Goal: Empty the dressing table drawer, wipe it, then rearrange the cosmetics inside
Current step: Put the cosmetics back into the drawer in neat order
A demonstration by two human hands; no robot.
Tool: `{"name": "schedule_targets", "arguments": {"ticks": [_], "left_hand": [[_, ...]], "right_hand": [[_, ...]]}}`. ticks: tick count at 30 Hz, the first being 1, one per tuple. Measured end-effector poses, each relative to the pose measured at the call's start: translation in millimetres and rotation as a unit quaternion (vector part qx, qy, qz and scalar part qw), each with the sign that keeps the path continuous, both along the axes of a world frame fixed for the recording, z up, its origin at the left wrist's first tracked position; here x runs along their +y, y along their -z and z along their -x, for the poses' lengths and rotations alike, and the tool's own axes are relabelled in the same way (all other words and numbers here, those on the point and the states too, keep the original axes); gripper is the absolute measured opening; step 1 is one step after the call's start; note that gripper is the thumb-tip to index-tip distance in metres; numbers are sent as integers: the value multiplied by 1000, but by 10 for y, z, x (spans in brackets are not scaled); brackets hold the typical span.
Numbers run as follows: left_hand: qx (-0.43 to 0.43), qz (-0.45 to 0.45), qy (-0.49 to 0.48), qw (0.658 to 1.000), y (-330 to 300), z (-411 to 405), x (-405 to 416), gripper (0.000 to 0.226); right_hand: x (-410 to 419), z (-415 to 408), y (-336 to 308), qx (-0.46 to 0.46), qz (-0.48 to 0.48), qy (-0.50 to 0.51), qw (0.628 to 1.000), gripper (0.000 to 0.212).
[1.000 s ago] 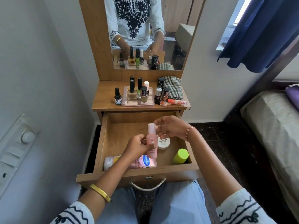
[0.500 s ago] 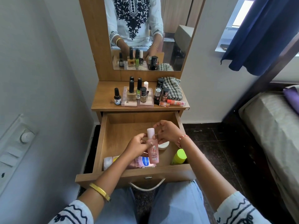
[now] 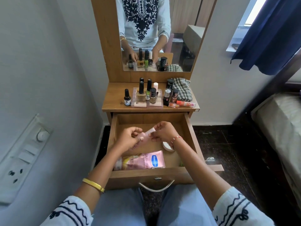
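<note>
Both hands grip the pink bottle (image 3: pixel 147 134) over the open drawer (image 3: pixel 192 136): left hand (image 3: pixel 130 137) low, right hand (image 3: pixel 162 131) at its cap, bottle tilted up-right.

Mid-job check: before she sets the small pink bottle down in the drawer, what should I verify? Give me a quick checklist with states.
1. Pink bottle held by both the left hand and right hand: ok.
2. Bottle cap closed: cannot tell, fingers cover it.
3. Bare floor in the drawer behind the hands: ok.
4. Lotion tube lying flat at the front: ok.
5. White jar clear of the wrist: not ok, partly under it.
6. Drawer wiped: cannot tell.
</note>
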State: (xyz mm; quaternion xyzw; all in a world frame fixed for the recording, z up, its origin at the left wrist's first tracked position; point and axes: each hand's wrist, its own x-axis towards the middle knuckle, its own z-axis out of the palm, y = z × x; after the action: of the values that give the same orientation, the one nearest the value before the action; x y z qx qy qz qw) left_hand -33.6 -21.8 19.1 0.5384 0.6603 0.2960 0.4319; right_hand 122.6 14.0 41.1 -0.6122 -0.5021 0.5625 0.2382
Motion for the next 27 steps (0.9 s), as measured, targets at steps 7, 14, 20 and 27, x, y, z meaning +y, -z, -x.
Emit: {"name": "schedule_targets", "arguments": {"ticks": [7, 14, 20, 27], "left_hand": [[194, 37, 91, 976, 93, 190, 3, 33], [229, 70, 113, 964, 201, 125, -18, 29], [244, 62, 93, 963, 238, 138, -25, 21], [267, 57, 102, 957, 250, 134, -39, 28]], "right_hand": [[-42, 263, 294, -123, 25, -43, 991, 32], [-49, 243, 352, -296, -17, -158, 942, 39], [-53, 280, 338, -350, -30, -201, 914, 38], [-45, 291, 355, -357, -108, -263, 890, 26]]}}
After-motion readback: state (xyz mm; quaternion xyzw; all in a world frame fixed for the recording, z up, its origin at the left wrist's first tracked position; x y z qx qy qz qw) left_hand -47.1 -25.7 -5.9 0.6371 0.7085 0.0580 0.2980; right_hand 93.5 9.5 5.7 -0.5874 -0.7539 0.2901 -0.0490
